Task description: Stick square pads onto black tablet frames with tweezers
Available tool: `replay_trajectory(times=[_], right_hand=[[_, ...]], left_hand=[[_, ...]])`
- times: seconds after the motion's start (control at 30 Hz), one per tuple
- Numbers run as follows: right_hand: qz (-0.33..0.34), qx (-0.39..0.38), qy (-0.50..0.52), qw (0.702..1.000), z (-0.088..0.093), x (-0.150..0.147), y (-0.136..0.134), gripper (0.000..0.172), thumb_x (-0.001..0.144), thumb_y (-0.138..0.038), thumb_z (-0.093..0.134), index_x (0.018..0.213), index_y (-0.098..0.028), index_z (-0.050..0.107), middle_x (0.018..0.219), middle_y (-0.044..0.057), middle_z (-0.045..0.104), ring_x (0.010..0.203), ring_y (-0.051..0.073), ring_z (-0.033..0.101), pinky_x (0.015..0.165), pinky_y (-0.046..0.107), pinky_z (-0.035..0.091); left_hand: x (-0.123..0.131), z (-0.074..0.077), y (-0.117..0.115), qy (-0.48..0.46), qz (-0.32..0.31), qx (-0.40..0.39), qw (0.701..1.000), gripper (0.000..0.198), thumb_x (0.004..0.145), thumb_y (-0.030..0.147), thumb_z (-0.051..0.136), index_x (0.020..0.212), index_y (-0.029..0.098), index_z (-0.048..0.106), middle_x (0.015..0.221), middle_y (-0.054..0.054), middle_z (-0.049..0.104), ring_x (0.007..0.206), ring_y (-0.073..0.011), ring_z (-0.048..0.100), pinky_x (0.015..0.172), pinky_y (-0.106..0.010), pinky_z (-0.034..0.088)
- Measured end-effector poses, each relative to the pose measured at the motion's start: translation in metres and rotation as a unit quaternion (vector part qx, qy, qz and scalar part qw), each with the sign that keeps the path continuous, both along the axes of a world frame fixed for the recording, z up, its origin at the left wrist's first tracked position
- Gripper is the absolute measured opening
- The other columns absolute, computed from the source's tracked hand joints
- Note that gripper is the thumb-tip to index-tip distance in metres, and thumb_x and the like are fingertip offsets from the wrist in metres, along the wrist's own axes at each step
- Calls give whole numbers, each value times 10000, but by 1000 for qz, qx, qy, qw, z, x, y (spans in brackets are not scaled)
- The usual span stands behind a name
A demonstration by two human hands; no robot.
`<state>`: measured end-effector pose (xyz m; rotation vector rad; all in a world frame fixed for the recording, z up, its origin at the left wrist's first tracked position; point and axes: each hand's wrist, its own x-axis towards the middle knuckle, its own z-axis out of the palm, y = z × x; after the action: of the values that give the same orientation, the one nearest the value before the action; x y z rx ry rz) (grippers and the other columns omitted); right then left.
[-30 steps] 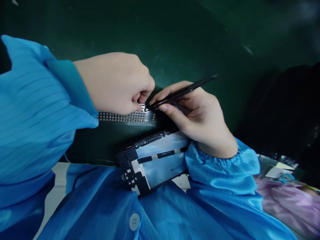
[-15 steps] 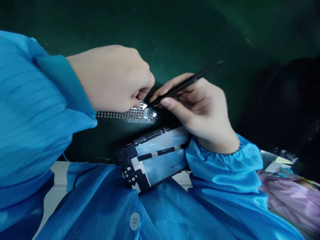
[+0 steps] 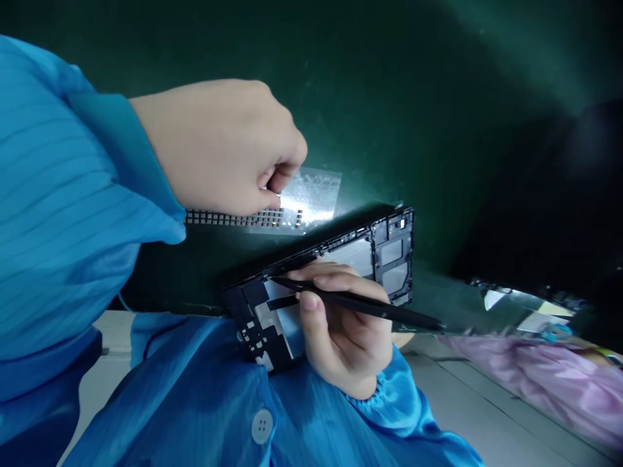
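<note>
A clear sheet (image 3: 318, 194) bearing rows of small dark squares lies on the green surface. My left hand (image 3: 228, 146) has its thumb and finger pinched at the sheet's edge, over the rows. My right hand (image 3: 345, 324) holds black tweezers (image 3: 379, 306) like a pen, their tip touching or just above the upper left part of an opened device frame (image 3: 394, 253). That frame lies tilted at the table's near edge, against my blue clothing, with its inner parts facing up. The right hand covers its middle. Whether the tweezers grip a small piece is too small to tell.
A large black object (image 3: 545, 207) stands on the right of the green table (image 3: 379, 84). Beyond the near edge at the right are pink cloth (image 3: 540, 383) and a striped item (image 3: 540, 322) with blue and yellow things.
My right hand has moved down and left with the tweezers, from the sheet to the device frame, uncovering the sheet's right end. My left hand has barely moved.
</note>
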<state>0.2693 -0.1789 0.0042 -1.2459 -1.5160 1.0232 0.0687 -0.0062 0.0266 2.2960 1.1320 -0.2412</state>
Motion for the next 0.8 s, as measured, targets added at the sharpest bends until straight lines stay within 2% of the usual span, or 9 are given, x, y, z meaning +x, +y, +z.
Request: replay_trajectory(times=[0.13,0.27,0.33,0.4,0.47,0.53,0.63,0.73,0.8], right_hand=[[11,2,-24,1000,4,2,-4,351,974,-89,688,1241,-317,677,1046,59,793,974,257,794,903,511,693],[72,0,-62,995,19,8,1,491,919,-15,720,1328,-281,673,1155,98,790,1094,271,804,928,490,698],[93,-6,-78,993,28,15,21,458,938,-25,733,1315,-281,686,1186,89,795,1134,260,805,947,451,695],[98,-7,-98,990,32,21,52,319,988,-104,750,1238,-297,714,1185,62,799,1134,247,804,1000,427,677],[108,-22,-115,987,30,26,83,156,1019,-232,773,1153,-300,729,1161,50,796,1126,253,800,1034,428,662],[132,-57,-111,983,23,28,106,121,1021,-338,789,1116,-294,728,1133,49,795,1108,258,798,1029,425,664],[158,-87,-98,979,15,27,116,153,1022,-388,790,1121,-288,730,1120,38,804,1079,243,803,1002,404,674],[154,-91,-98,979,14,25,111,160,1014,-406,800,1109,-290,742,1125,26,807,1093,241,804,1006,401,677],[149,-98,-101,979,16,24,108,177,1003,-418,813,1102,-288,744,1121,26,810,1099,246,804,1021,406,672]], left_hand=[[1,0,-1,3,4,15,1000,180,894,336,805,791,196,759,620,42,586,885,-210,729,1100,-423,539],[1,2,0,2,9,14,1000,167,881,343,825,814,200,773,619,49,586,850,-208,722,1103,-451,548],[0,5,-1,5,15,7,1000,140,885,329,829,848,201,789,602,58,566,798,-183,697,1098,-442,553],[0,7,-2,-2,17,9,1000,79,904,273,805,883,197,797,584,67,543,728,-152,647,1083,-432,560],[0,8,-4,-21,10,18,1000,74,933,234,753,885,188,785,576,68,528,678,-135,595,1068,-436,564],[-1,7,-5,-35,0,23,999,124,955,231,713,852,182,764,570,60,520,664,-139,576,1055,-443,565],[-2,4,-5,-35,-5,18,999,178,962,227,676,803,181,741,575,39,520,768,-183,655,1077,-429,552],[-2,2,-4,-32,-1,18,999,196,963,233,669,787,171,729,611,23,526,963,-237,723,1143,-435,533],[-2,2,-3,-34,2,16,999,182,956,226,682,792,166,732,625,23,523,1025,-252,729,1167,-454,529]])
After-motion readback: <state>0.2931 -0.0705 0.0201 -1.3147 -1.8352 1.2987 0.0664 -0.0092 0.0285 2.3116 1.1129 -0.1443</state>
